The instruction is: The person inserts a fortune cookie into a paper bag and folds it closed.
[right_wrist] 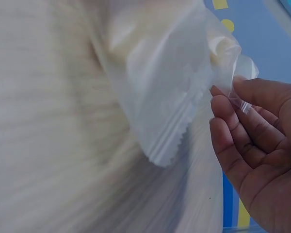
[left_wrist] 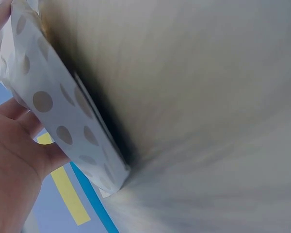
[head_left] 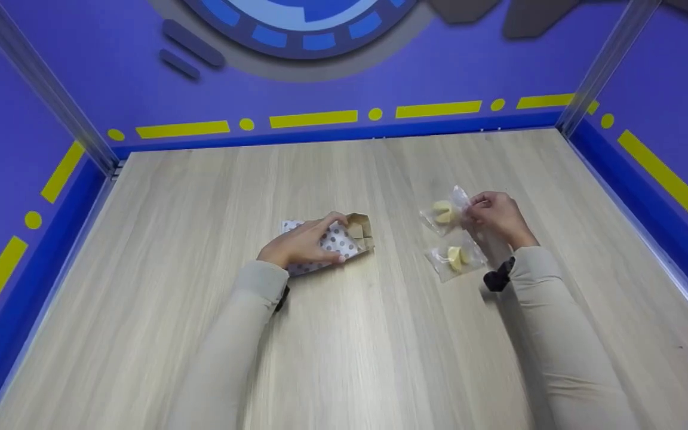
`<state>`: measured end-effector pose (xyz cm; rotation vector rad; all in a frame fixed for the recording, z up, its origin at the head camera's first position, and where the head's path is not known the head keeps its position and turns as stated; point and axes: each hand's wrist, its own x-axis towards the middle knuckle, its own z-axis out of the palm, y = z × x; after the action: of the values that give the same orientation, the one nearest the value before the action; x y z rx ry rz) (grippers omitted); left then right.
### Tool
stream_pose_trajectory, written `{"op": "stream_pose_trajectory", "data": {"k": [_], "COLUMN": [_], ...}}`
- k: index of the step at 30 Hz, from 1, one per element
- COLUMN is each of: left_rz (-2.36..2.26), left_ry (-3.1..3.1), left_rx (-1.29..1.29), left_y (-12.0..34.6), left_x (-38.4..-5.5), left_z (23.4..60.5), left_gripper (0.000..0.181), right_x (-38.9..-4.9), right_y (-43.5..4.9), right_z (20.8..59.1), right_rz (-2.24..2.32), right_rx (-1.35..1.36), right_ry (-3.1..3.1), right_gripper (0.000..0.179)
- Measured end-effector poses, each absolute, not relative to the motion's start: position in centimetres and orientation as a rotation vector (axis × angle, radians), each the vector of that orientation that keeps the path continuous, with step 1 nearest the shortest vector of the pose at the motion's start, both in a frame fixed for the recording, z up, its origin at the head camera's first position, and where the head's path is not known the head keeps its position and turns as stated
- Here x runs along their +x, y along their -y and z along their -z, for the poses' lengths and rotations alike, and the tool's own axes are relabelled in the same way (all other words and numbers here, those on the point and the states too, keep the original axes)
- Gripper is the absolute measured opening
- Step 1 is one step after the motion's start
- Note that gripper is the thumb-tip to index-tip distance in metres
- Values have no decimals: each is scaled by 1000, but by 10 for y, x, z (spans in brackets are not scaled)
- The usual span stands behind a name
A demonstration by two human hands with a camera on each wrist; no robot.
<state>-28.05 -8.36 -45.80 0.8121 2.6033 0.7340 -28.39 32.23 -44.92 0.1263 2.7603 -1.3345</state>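
Left hand point(head_left: 308, 243) grips polka-dot paper bag point(head_left: 339, 240) on wooden tabletop point(head_left: 380, 334), mouth gaping rightward. Right hand point(head_left: 499, 218) pinches corner of far fortune-cookie packet point(head_left: 443, 212); near fortune-cookie packet point(head_left: 456, 257) just beside. Seemingly, bag opening done; 2 packets outside, left to handle. Bag contents unclear.
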Motion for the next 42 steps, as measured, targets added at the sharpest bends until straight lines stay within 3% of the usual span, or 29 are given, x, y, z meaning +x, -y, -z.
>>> {"op": "stream_pose_trajectory", "data": {"k": [42], "left_rz": [-740], "left_ry": [-2607], "left_rx": [805], "left_y": [82], "left_x": [-280], "left_z": [461], "left_gripper": [67], "right_x": [-289], "right_y": [-270], "right_z": [429], "right_rz": [1596], "right_rx": [27], "right_ry": [-2572], "right_gripper": [25]}}
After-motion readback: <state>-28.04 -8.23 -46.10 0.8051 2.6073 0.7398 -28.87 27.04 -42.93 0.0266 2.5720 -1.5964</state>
